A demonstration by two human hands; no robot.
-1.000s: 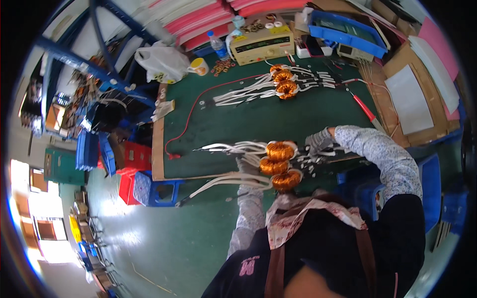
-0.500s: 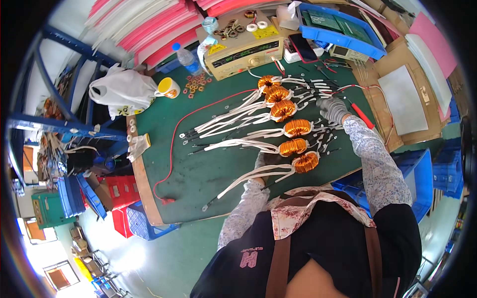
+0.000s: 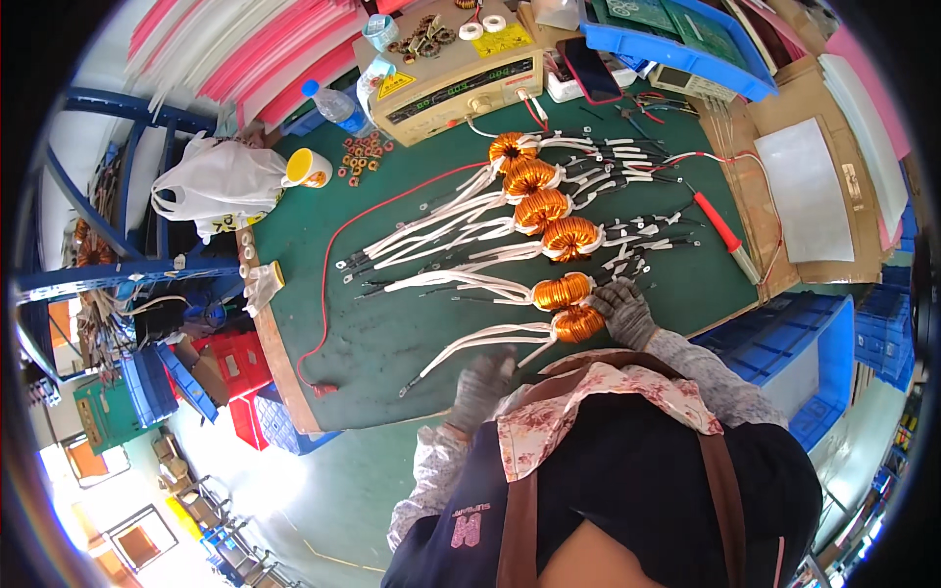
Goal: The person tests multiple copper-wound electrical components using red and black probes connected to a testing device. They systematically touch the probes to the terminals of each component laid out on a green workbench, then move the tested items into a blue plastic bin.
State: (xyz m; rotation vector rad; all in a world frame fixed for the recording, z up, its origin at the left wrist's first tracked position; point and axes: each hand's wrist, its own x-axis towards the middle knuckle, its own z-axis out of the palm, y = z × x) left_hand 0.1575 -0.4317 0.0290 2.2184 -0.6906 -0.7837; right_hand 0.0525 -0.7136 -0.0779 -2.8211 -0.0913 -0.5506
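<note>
Several copper-wound toroidal coils with white-sleeved leads lie in a slanting row on the green mat. My right hand, in a grey glove, has its fingers curled at the right end of the nearest coil. That coil's right-hand leads are hidden under the hand. Just beyond it sits another coil, close to the fingertips. My gloved left hand is at the mat's near edge, slightly blurred, fingers stretched out and holding nothing. The nearest coil's long white leads run leftward just beyond it.
A power supply stands at the back, with a bottle, yellow cup and small rings to its left. A red cable curves across the mat. At right lie a red-handled tool and cardboard; a blue crate sits below.
My right hand has come nearer, from the far leads to the nearest coil. My left hand has withdrawn from beneath the leads toward me. The fourth coil has shifted away, closer to the far group.
</note>
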